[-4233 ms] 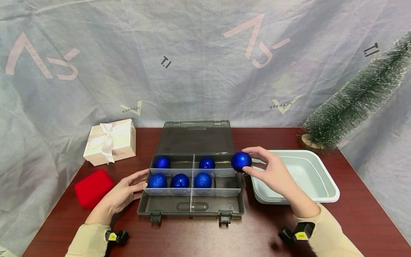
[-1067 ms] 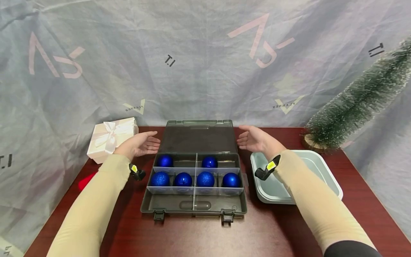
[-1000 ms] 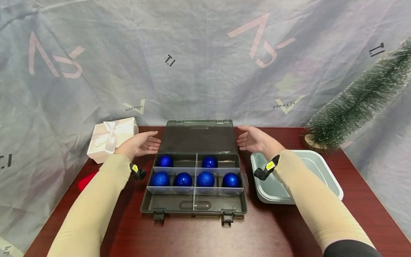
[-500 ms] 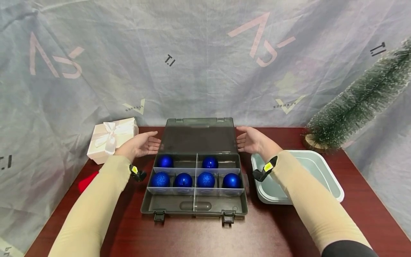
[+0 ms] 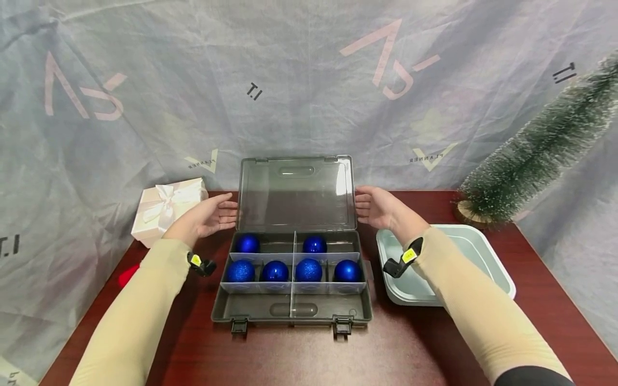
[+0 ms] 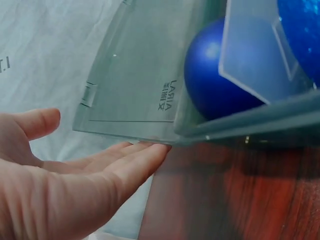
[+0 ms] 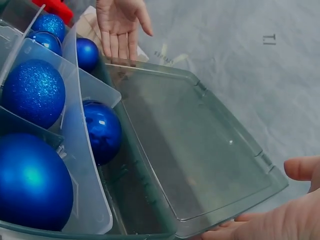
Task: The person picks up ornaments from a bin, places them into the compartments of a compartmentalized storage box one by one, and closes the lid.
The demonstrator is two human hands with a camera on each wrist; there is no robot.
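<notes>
A dark see-through plastic case [image 5: 241,306] stands on the table with its lid [image 5: 296,198] tilted up at the back. Several blue baubles [image 5: 276,271], some glittery, sit in its divided back and middle rows. My left hand [image 5: 212,215] is at the lid's left edge, palm inward and fingers extended. In the left wrist view its fingertips [image 6: 159,150] reach under that edge. On the opposite side, my right hand [image 5: 379,209] lies along the lid's right edge with straight fingers, and the right wrist view shows them right below the rim.
A pale plastic tub [image 5: 499,268] is to the right, under my right forearm. A frosted miniature tree [image 5: 536,155] leans at the far right. A white gift box [image 5: 169,209] and a red object [image 5: 127,275], partly behind my left sleeve, are on the left.
Earlier my right hand held a bauble, which now sits in the case's middle row. Both hands moved to the lid's sides. The lid, formerly lying back, has swung up.
</notes>
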